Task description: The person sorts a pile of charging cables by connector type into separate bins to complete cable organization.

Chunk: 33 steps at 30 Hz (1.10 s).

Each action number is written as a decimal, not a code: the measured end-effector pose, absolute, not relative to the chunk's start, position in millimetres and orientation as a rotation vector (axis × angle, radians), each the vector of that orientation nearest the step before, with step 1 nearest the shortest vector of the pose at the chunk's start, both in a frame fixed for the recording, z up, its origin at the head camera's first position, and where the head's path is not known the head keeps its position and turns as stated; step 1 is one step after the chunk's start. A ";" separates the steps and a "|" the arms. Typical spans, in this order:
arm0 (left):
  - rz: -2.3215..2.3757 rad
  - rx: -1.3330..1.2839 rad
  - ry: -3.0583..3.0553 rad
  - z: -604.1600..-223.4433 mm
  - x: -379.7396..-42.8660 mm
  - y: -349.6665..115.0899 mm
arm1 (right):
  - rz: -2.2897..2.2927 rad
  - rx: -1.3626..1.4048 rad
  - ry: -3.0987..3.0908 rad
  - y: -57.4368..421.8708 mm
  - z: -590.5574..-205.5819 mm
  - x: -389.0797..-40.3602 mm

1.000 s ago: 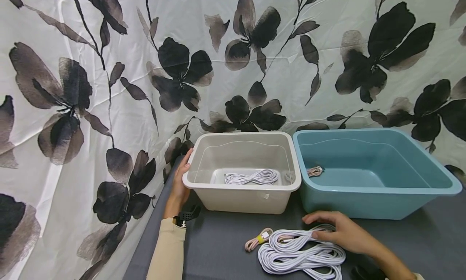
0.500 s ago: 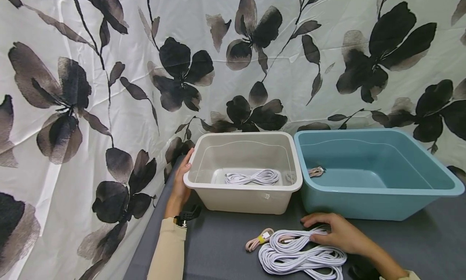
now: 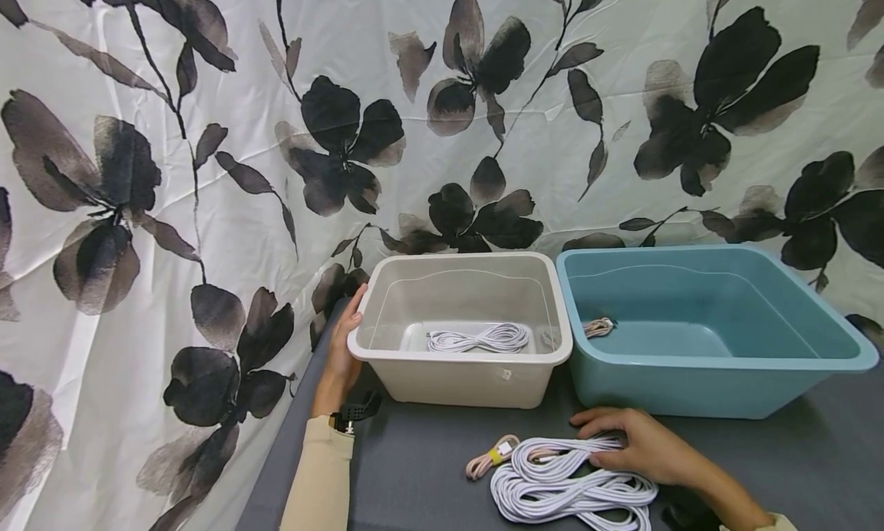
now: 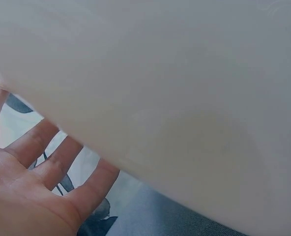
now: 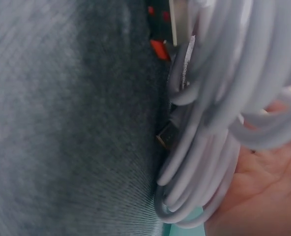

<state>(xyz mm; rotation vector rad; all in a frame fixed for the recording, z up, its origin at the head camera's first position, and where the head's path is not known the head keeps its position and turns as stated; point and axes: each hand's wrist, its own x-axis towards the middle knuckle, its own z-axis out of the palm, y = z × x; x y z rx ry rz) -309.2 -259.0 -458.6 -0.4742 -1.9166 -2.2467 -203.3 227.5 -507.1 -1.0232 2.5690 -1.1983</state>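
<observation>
My left hand (image 3: 343,354) rests against the left side of a beige plastic bin (image 3: 456,381), its fingers (image 4: 94,189) stretched out along the wall in the left wrist view. A coiled white cable (image 3: 476,338) lies inside that bin. My right hand (image 3: 638,446) holds the end of a coiled white cable (image 3: 552,496) on the table, thumb on the near side and fingers on the far side. White loops (image 5: 212,162) lie against the palm in the right wrist view. A small pinkish cable (image 3: 481,463) with a yellow tie lies left of the coils.
A larger teal bin (image 3: 684,385) stands right of the beige one, with a small pinkish cable (image 3: 598,328) inside. Dark grey cloth (image 3: 407,469) covers the table. Behind hangs a white curtain (image 3: 387,270) with dark flowers. A dark object (image 3: 684,509) lies below my right wrist.
My right hand shifts very slightly left on the white coil and stays there. The left hand and both bins keep their places; the view tilts slightly.
</observation>
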 end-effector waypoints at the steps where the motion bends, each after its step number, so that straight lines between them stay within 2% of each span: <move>1: -2.248 -0.476 -1.916 -459.0 -309.0 -259.3 | -1.198 -1.027 2.568 227.5 -507.0 -203.0; 26: -2.257 -0.488 -1.902 -459.3 -307.5 -260.9 | -1.281 -1.073 2.581 222.0 -501.1 -195.7; 33: -2.261 -0.506 -1.901 -458.3 -306.1 -261.3 | -1.309 -1.183 2.598 220.4 -491.0 -193.5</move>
